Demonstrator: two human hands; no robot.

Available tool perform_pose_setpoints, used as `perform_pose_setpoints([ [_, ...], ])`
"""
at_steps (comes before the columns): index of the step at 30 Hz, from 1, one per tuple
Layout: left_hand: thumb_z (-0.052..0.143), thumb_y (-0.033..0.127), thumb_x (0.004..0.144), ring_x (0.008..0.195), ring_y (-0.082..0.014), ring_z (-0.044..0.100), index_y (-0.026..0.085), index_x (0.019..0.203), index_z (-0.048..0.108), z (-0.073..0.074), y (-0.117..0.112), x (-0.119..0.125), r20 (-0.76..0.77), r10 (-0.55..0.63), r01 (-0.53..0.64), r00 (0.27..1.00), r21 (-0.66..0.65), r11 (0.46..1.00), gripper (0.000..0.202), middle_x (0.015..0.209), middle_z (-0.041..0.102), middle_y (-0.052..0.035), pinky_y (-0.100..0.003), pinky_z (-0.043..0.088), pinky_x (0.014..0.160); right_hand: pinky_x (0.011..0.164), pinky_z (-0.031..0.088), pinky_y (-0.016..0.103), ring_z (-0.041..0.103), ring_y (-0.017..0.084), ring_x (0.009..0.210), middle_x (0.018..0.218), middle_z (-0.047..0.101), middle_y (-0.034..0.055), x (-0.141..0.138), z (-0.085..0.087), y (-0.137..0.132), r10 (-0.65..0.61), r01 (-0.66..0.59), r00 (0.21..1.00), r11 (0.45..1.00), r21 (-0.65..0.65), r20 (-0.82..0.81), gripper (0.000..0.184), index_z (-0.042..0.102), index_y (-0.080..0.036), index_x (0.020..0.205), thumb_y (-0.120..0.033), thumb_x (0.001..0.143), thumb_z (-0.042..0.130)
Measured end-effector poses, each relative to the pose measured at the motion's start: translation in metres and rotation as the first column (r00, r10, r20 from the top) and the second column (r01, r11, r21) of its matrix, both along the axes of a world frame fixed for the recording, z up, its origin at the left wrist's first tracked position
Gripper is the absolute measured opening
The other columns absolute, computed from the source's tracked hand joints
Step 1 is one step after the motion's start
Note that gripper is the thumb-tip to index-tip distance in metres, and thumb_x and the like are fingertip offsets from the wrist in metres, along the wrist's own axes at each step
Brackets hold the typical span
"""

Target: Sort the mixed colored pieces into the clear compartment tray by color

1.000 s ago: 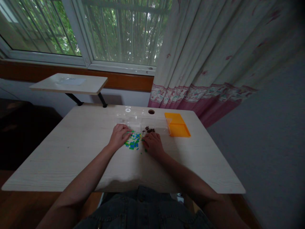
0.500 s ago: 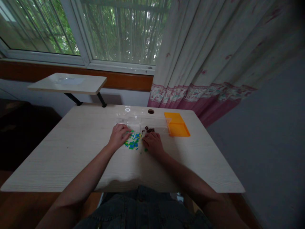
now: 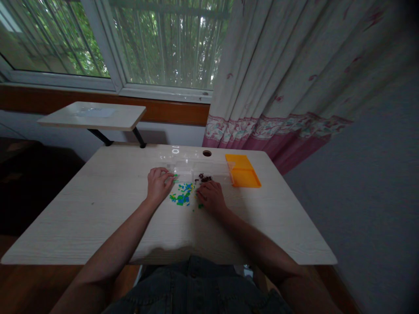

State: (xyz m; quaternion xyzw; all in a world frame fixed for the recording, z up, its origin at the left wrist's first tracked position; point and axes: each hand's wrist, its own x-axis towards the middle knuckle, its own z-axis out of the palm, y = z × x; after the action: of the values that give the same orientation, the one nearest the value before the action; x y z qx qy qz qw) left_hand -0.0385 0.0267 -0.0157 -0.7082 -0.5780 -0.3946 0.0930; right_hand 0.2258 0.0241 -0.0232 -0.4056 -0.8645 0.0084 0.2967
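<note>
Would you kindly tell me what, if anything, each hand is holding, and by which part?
It cannot be told: a green piece shows at the left hand; the right hand hides any grip.

Place: is looking like a home
White cloth curtain with pink flowers: is hanging
White-framed glass window: is showing green leaves
Pale wooden desk: is standing nearby

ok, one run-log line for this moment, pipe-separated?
left hand: at green piece, grip unclear | right hand: near dark pieces, grip unclear | coloured pieces: between hands | orange tray: at clear tray, right end
</note>
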Motion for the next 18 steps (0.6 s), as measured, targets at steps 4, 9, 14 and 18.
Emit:
perform_pose_setpoints([
  [4,0.062,0.032,0.087,0.103,-0.0277,0.05,0.025,0.095,0.075,-0.004,0.001,-0.001,-0.011,-0.009,0.009,1.0,0.0,1.0,0.016,0.104,0.061,-0.0088,-0.047,0.041,0.092,0.09,0.034,0.037,0.053,0.02,0.1,0.097,0.068,0.0044,0.0,0.0,0.0,0.0,0.0,1.0,1.0,-0.016,-0.001,0.012,0.071,-0.022,0.09,-0.029,0.091,0.061],
  [9,0.061,0.025,0.086,0.106,-0.0285,0.049,0.026,0.106,0.073,-0.006,0.0,-0.001,-0.018,-0.007,0.007,1.0,-0.015,1.0,0.023,0.107,0.06,-0.0093,-0.048,0.04,0.093,0.091,0.036,0.037,0.054,0.02,0.1,0.097,0.069,0.0046,0.0,-0.001,0.0,0.004,-0.004,1.0,0.999,-0.04,-0.02,0.013,0.072,-0.023,0.092,-0.03,0.091,0.061],
  [14,0.057,0.024,0.089,0.107,-0.027,0.048,0.027,0.112,0.07,0.0,-0.004,0.002,-0.013,-0.056,0.055,0.998,-0.027,0.998,0.027,0.11,0.06,-0.009,-0.047,0.039,0.096,0.089,0.039,0.037,0.056,0.021,0.097,0.095,0.069,0.0051,0.0,-0.006,0.003,-0.008,0.002,0.994,0.998,-0.055,-0.105,0.014,0.074,-0.023,0.09,-0.029,0.09,0.061],
  [18,0.056,0.027,0.091,0.108,-0.025,0.048,0.027,0.115,0.068,0.006,-0.01,0.012,-0.027,-0.194,0.193,0.981,-0.039,0.981,0.026,0.111,0.06,-0.008,-0.045,0.039,0.098,0.086,0.045,0.036,0.06,0.02,0.091,0.092,0.07,0.0062,-0.002,-0.009,0.007,0.026,-0.041,0.969,0.998,-0.054,-0.244,0.015,0.074,-0.021,0.087,-0.031,0.09,0.063],
])
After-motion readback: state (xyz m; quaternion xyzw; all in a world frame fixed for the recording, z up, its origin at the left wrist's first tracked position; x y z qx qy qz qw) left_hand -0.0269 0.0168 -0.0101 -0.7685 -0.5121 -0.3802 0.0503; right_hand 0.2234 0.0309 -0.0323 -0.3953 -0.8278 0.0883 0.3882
